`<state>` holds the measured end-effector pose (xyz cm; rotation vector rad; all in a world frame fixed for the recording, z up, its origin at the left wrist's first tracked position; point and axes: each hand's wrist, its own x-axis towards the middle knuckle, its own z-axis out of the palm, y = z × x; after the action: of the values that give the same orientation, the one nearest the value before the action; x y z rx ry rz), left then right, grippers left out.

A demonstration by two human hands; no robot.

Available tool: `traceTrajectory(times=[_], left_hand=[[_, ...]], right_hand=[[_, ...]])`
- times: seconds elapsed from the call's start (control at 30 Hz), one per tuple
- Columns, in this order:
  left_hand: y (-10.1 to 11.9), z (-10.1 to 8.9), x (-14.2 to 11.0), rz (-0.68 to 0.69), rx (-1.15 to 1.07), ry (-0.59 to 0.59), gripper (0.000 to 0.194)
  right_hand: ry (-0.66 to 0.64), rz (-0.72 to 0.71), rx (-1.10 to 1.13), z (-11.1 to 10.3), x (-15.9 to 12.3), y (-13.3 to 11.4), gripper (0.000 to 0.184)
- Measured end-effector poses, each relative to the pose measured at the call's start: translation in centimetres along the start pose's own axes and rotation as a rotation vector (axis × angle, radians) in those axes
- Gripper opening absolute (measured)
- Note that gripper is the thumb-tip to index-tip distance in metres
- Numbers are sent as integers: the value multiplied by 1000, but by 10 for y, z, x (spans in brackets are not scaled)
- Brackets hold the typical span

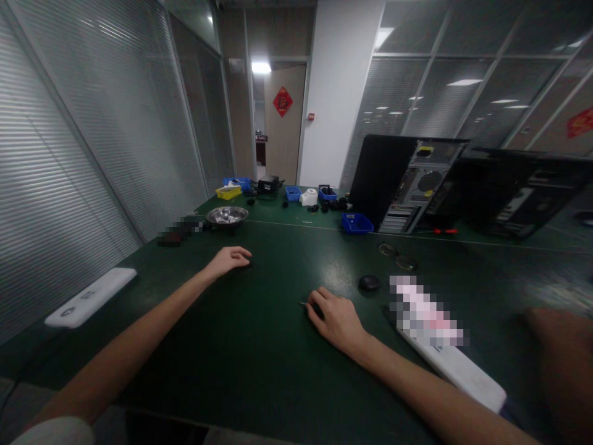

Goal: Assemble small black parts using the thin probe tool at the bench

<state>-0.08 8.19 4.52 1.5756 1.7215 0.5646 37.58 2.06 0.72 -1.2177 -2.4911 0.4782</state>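
Observation:
My left hand (228,261) rests on the dark green table (259,346), its fingers loosely bent and no object visible in them. Past it stands a shiny metal bowl (227,216) with small things inside that I cannot make out. To the right, my right hand (337,316) lies low over the table with thumb and forefinger closed. A small thin metal piece (302,303) pokes out leftward from the fingertips; its kind is too small to tell. Beside this hand are a black computer mouse (369,283) and a pair of glasses (397,256).
A white elongated device (92,296) sits at the left edge, another (477,374) beside my right forearm. Computer towers (407,179) stand back right, near a blue bin (356,223). Several small bins, including a yellow one (228,193), line the far end. Another person's arm (563,358) enters from the right.

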Motion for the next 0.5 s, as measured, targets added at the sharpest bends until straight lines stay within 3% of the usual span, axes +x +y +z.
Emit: traceTrajectory(times=[0.1, 0.2, 0.27, 0.5], left_hand=[[34, 64, -20, 123, -59, -216, 37], [56, 105, -40, 224, -65, -288, 33], [63, 113, -49, 273, -52, -280, 30], [68, 103, -56, 390, 19, -295, 30]], right_hand=[[4, 3, 11, -1, 0, 0, 19], [14, 10, 28, -2, 0, 0, 20], [18, 8, 42, -2, -1, 0, 20], [38, -29, 81, -2, -2, 0, 21]])
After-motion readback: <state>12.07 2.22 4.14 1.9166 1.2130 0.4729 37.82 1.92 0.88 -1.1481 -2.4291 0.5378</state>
